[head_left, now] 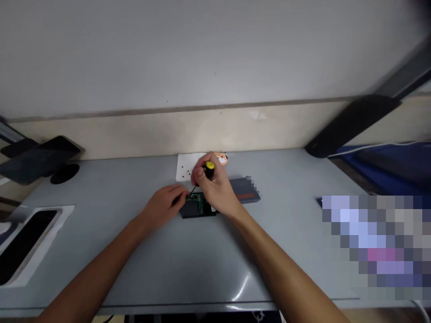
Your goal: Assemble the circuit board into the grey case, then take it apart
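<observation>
In the middle of the grey table lies a small black device point(191, 210) with a green circuit board point(201, 202) showing. My right hand point(213, 181) is closed around a screwdriver point(209, 167) with a black and yellow handle. Its thin shaft slants down to the left, and the tip meets the board's upper left area. My left hand point(166, 202) rests at the device's left edge, fingers bent together near the screwdriver tip. Whether those fingers pinch a small part or only steady the device, I cannot make out.
Behind the hands lies a white sheet point(183, 167) with several small dark dots, beside an orange and white round picture point(221, 158). A dark flat cover point(244, 190) lies to the right. A phone point(28, 242) is on the left, a black stand point(65, 173) behind it. The wall bounds the back.
</observation>
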`<state>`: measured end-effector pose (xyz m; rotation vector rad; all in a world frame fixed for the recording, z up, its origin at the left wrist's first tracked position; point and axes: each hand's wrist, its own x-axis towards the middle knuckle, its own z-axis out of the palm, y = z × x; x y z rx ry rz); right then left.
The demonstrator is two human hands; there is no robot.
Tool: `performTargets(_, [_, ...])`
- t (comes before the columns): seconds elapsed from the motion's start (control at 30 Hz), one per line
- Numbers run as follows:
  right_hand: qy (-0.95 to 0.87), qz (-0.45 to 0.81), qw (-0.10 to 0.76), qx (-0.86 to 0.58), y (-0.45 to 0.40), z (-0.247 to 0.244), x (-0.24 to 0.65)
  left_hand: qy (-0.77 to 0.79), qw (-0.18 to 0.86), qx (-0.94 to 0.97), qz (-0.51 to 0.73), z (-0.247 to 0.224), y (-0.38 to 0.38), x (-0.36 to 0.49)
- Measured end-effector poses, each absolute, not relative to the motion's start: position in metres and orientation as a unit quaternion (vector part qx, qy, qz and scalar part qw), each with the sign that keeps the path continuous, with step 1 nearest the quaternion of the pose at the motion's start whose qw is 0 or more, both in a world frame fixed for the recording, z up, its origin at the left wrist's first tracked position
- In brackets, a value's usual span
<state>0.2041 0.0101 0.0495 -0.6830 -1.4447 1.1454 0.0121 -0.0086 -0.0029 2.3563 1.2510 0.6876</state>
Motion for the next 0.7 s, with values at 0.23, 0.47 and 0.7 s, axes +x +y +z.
performTargets(0.23, [-0.681,0.357,0.560,-0.309,-0.008,0.058,0.206,0.441,0.206,0.831,0.270,-0.003,-0.010,0.015])
performTargets(0.47, [-0.850,0.108,0.427,-0.289,-0.026,0.106,0.257,0.442,0.269,0.813,0.265,0.002,-0.009,0.010])
performTargets(0.7, [-0.901,0.014,0.029,-0.432,-0.007,0.071,0.350,0.408,0.318,0.833,0.196,0.025,-0.021,-0.002])
